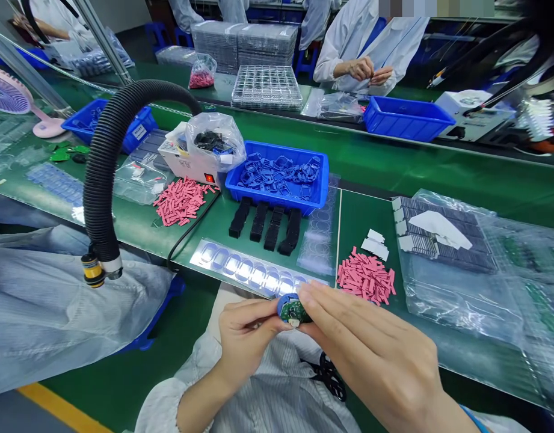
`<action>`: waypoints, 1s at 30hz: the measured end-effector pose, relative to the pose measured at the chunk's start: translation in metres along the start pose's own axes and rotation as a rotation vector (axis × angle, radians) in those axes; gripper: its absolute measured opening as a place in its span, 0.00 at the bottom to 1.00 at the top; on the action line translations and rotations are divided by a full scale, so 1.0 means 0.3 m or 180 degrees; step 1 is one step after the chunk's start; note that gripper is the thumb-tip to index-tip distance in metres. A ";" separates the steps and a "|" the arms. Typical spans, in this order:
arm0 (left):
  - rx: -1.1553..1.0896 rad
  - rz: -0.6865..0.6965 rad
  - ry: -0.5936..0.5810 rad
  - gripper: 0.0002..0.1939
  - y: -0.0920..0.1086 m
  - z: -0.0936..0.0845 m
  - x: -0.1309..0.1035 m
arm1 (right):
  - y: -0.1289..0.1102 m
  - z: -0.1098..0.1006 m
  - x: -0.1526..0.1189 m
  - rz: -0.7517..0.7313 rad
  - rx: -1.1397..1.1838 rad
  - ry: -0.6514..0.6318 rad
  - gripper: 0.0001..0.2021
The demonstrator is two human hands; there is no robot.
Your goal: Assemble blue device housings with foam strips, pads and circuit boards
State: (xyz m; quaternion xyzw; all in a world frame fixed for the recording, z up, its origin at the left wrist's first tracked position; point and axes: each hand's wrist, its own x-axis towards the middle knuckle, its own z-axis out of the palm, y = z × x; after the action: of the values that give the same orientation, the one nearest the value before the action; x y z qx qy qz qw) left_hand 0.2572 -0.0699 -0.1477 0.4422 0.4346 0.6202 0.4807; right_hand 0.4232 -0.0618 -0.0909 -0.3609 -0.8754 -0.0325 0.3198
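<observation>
Between my two hands, just off the table's front edge, is a small green circuit board [291, 311] with a blue plastic frame [282, 299] around its edge. My left hand [247, 334] pinches its left side between thumb and fingers. From the right, my right hand [371, 343] grips the same piece, its fingers covering the right part of the board. A small pale connector [294, 323] shows at the board's lower edge. Right behind my hands lies a clear sheet of oval stickers [240, 264], and a heap of pink strips [366, 275] is to the right.
A blue bin [322, 195] of blue frames stands behind several black stacks [273, 228]. A ribbed black hose [98, 174] arches over the left side. Plastic bags and grey trays [448, 234] lie right. Another pink heap [181, 201] is left. A co-worker [371, 48] sits across; another person's sleeve [69, 300] is at left.
</observation>
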 end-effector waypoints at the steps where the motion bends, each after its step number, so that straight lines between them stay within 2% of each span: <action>1: -0.0003 0.0002 -0.0065 0.12 0.004 -0.002 -0.001 | 0.000 -0.001 -0.007 -0.0016 -0.0035 -0.0019 0.15; 4: -0.0039 -0.0048 -0.0249 0.17 0.018 -0.009 0.001 | -0.005 0.002 -0.026 -0.0151 -0.0104 -0.0112 0.17; 8: 0.0099 -0.0025 -0.0174 0.14 0.032 -0.013 0.014 | -0.016 0.027 -0.037 -0.0058 0.0053 -0.0081 0.20; 10: 0.0232 0.0074 -0.0194 0.13 0.037 -0.016 0.018 | -0.018 0.044 -0.032 0.0330 0.0464 0.0106 0.19; 13: 0.0380 0.0216 -0.0280 0.14 0.041 -0.023 0.017 | -0.013 0.064 -0.014 0.1294 0.1315 0.0446 0.14; 16: 0.0428 0.0280 -0.0335 0.14 0.046 -0.030 0.015 | -0.001 0.073 0.005 0.1844 0.2060 0.0365 0.05; 18: 0.0424 0.0297 -0.0348 0.14 0.050 -0.032 0.016 | 0.007 0.076 0.010 0.1962 0.2479 0.0160 0.02; 22: 0.0449 0.0436 -0.0494 0.14 0.060 -0.039 0.022 | 0.011 0.085 0.005 0.2127 0.2966 -0.0063 0.07; 26: 0.0749 0.0645 -0.0572 0.15 0.065 -0.048 0.019 | 0.007 0.088 0.005 0.2064 0.2904 -0.0036 0.07; 30: 0.0856 0.0626 -0.0657 0.15 0.068 -0.050 0.012 | 0.000 0.088 0.006 0.1922 0.2700 0.0171 0.07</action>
State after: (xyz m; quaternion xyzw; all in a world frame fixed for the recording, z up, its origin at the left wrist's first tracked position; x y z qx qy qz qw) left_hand 0.2378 -0.0713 -0.1310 0.6039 0.4166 0.5519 0.3963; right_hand 0.4080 -0.0532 -0.1109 -0.4351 -0.6600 0.4095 0.4554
